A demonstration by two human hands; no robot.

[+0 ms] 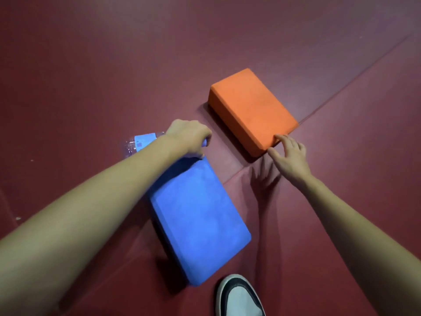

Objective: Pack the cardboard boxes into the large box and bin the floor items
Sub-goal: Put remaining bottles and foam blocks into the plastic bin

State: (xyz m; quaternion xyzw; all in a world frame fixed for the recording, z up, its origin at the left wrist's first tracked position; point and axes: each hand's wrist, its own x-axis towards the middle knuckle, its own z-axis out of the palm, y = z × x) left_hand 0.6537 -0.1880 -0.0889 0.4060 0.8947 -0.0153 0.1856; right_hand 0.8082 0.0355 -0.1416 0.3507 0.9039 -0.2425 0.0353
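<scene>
My left hand [189,137] curls over the far end of the rectangular blue foam block [200,215] and grips it on the dark red floor mat [91,65]. A clear plastic bottle [136,143] lies just behind that wrist. My right hand [289,156], well apart from the left, has its fingers spread, with the fingertips touching the near corner of the rectangular orange foam block [250,106].

Orange foam block [252,110] flat on red floor [91,76]; blue block [200,224] nearby, clear bottle [136,144] at its far end.
</scene>
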